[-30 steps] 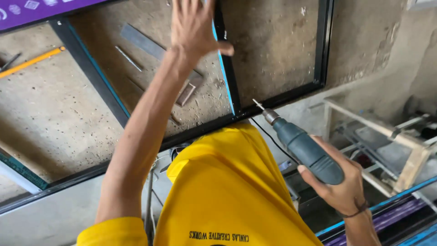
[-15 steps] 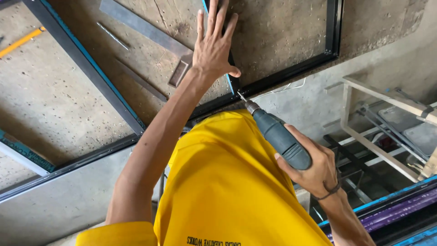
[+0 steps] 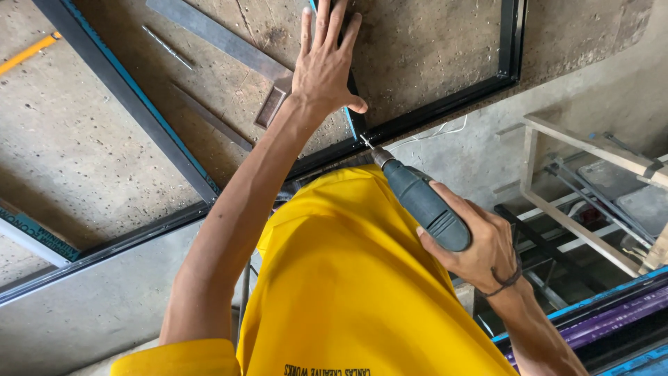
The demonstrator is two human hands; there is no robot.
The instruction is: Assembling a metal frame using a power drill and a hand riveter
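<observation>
A black metal frame (image 3: 431, 111) with blue-edged bars lies on the concrete floor. My left hand (image 3: 325, 66) is pressed flat, fingers spread, on the frame's upright middle bar (image 3: 351, 118). My right hand (image 3: 480, 247) grips a grey-green power drill (image 3: 421, 202). The drill's bit (image 3: 363, 141) touches the frame where the middle bar meets the lower bar. My yellow shirt fills the bottom of the view.
A grey metal try square (image 3: 229, 45) lies on the floor inside the frame, left of my left hand. A yellow strip (image 3: 28, 54) lies at the far left. A white cable (image 3: 435, 132) runs beside the frame. Racks of bars (image 3: 584, 181) stand to the right.
The drill has moved up and left until its bit reached the frame joint. My left hand has stayed pressed on the middle bar.
</observation>
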